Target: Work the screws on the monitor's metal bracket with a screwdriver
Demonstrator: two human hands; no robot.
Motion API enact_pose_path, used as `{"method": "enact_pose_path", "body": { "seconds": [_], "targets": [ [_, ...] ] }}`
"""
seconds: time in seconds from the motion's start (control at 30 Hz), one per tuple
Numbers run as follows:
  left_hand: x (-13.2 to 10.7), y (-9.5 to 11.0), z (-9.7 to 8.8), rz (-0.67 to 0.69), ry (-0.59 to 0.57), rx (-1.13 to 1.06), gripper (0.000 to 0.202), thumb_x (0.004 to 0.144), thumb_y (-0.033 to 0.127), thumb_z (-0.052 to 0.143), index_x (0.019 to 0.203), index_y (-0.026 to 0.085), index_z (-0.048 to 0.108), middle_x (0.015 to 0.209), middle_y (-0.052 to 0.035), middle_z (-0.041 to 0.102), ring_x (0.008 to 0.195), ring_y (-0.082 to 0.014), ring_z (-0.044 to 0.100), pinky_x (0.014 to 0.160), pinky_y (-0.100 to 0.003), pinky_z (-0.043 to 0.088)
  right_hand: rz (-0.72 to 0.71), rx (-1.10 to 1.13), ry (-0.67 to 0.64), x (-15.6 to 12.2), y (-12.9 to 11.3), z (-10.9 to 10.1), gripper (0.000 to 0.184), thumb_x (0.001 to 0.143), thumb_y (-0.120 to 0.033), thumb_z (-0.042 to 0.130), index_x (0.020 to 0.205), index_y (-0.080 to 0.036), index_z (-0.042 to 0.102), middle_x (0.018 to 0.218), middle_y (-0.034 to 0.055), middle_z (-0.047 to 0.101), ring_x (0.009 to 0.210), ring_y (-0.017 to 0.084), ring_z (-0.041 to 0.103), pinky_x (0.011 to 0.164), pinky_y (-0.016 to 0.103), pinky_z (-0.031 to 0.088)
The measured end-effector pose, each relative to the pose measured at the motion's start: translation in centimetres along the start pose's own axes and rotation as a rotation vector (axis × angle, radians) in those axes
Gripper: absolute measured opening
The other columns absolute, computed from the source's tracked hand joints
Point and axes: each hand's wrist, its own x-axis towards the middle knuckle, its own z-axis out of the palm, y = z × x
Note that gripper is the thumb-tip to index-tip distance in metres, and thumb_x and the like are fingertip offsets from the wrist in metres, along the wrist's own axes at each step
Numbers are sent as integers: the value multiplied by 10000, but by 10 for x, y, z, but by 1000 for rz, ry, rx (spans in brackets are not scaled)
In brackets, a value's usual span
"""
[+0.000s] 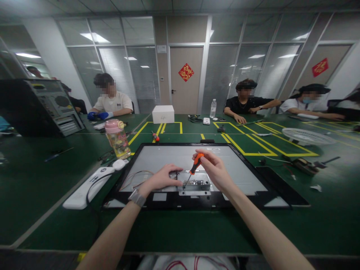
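Observation:
A flat display panel point(157, 153) with a black frame and grey back lies on the green table in front of me. On its near middle part sits a silver metal bracket point(201, 184). My right hand point(213, 167) is closed around the orange-and-black handle of a screwdriver point(197, 162). The screwdriver is tilted, its tip down at the bracket's left part. My left hand point(164, 176) grips the bracket's left end, thumb and fingers at its edge. A thin cable point(135, 174) lies on the panel left of my hand.
Left of the panel are a white power strip point(87, 189), a pink-lidded bottle point(118, 138) and a black computer case point(42, 107). A white box point(163, 114) and a water bottle point(213, 108) stand behind. A black slab point(281, 185) lies right. Several people sit across the table.

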Motion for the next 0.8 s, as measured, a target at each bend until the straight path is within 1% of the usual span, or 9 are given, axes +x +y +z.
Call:
{"method": "enact_pose_path", "body": {
  "seconds": [0.17,0.27,0.33,0.4,0.47,0.57,0.67,0.73,0.8],
  "targets": [
    [1,-1,0,14,8,11,635,692,541,730,1234,234,606,1178,-70,580,1118,-263,531,1017,-358,376,1,37,-52,-1,-6,4,291,863,-398,622,1128,-284,662,1039,52,705,996,218,648,981,449,440],
    [1,-1,0,14,6,8,638,691,534,734,1236,227,607,1181,-73,580,1125,-262,529,1016,-348,376,-4,-7,-51,-1,-5,4,293,867,-396,613,1132,-282,658,1035,54,703,963,217,657,955,455,461],
    [1,0,0,11,10,7,637,689,529,738,1234,225,609,1178,-73,582,1121,-261,533,1012,-343,379,-36,-82,-3,-1,-4,3,243,831,-377,658,1051,-277,686,951,35,696,879,202,660,878,413,503],
    [1,0,1,10,14,6,632,688,525,741,1232,231,611,1170,-72,587,1110,-258,540,1007,-343,382,-90,-170,68,-1,-3,3,163,777,-350,716,918,-269,706,868,10,656,789,180,643,778,353,526],
    [1,-1,1,12,12,2,630,686,524,742,1233,240,611,1165,-70,590,1105,-256,543,1005,-345,383,-146,-247,113,-2,-5,4,122,763,-342,726,854,-265,704,862,3,620,765,169,626,721,319,523],
    [1,-2,1,15,11,-2,638,684,531,743,1238,244,606,1181,-71,586,1122,-256,534,1016,-344,374,-185,-343,94,-5,-10,8,180,854,-364,615,984,-274,701,978,37,640,888,195,628,801,345,511],
    [1,-1,1,15,12,-2,641,683,532,741,1235,235,608,1190,-74,587,1132,-258,529,1023,-341,368,-151,-332,38,-6,-12,10,284,921,-370,501,1153,-280,638,1037,58,672,955,213,635,870,392,497],
    [1,0,1,6,11,-4,639,683,526,742,1234,230,608,1189,-77,587,1133,-259,529,1026,-344,366,-129,-308,35,-6,-11,11,291,913,-371,515,1164,-273,625,984,54,685,922,213,645,848,391,505],
    [0,1,1,-3,13,-2,639,681,516,745,1234,227,608,1188,-79,584,1138,-262,527,1033,-351,361,-131,-331,77,-6,-9,10,261,874,-367,577,1100,-260,652,901,39,674,853,203,640,811,373,508]
  ]
}}
